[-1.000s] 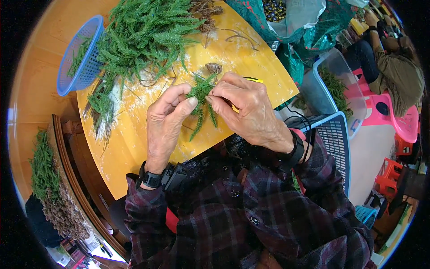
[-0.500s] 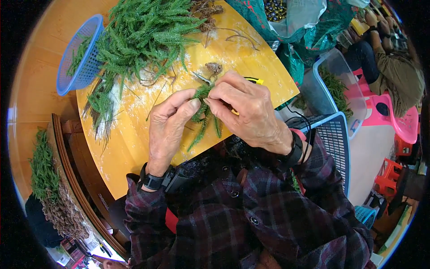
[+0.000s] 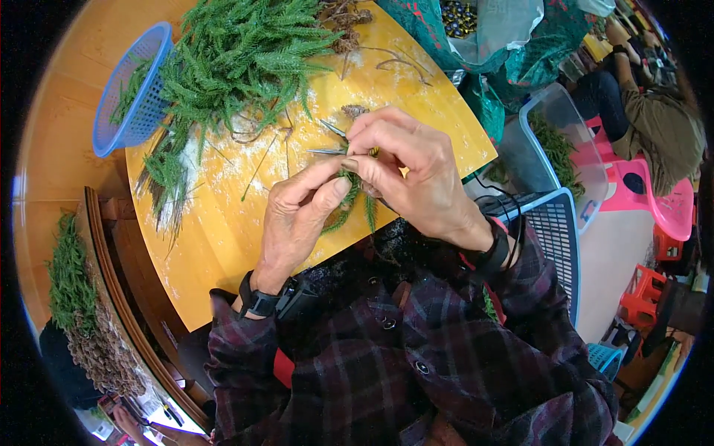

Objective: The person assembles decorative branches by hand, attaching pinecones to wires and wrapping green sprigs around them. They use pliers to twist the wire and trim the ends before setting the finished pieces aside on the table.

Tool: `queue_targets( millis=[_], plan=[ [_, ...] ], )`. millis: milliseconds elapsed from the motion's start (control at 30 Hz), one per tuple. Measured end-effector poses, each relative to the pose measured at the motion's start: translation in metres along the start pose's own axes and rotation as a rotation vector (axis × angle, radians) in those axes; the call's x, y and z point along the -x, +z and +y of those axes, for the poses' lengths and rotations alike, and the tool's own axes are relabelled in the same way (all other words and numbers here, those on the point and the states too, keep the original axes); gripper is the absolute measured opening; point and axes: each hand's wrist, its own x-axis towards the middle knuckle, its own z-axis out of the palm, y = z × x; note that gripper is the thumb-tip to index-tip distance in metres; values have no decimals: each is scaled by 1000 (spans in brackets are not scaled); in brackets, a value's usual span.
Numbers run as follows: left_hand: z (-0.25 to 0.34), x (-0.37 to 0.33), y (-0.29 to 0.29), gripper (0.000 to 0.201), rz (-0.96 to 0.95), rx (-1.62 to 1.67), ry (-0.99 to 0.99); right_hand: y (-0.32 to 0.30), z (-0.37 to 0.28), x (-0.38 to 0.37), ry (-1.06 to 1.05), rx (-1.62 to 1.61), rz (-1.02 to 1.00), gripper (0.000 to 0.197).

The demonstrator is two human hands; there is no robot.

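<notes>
My left hand (image 3: 305, 215) pinches the top of a small green artificial pine sprig (image 3: 340, 221) between thumb and forefinger. My right hand (image 3: 413, 175) meets it there, its fingertips closed at the same spot. Two slim, pointed metal jaws (image 3: 327, 151) of a tool that looks like long-nose pliers jut out spread from my right fingers; its handles are mostly hidden in the palm. What lies right between the fingertips is too small to make out. A brown pine cone (image 3: 355, 111) lies just beyond my right hand.
A heap of green pine sprigs (image 3: 238, 63) covers the far left of the yellow board (image 3: 223, 245), beside a blue basket (image 3: 141, 119). Brown twigs (image 3: 398, 61) lie farther back. Green bags (image 3: 513, 82), a clear bin (image 3: 539, 160) and a blue crate (image 3: 554, 238) stand right.
My left hand has moved slightly right and down, its fingertips closer to my right hand's. The metal jaws now show spread apart. The sprig has tucked lower beneath the fingers.
</notes>
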Motion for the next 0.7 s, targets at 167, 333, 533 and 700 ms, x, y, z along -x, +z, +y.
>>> queue_targets(
  millis=[167, 333, 533, 700],
  plan=[
    [1, 0, -7, 25, -101, -8, -58, -13, 0, 0, 596, -415, -268, 9],
    [-1, -2, -9, 22, -144, -22, 31, -7, 17, 1, 491, -606, -291, 13],
    [2, 0, -10, 18, -182, 52, -39, -11, 12, 1, 475, -585, -314, 14],
    [11, -3, -8, 17, -218, -38, -66, -9, 1, 4, 426, -430, -259, 15]
  ],
)
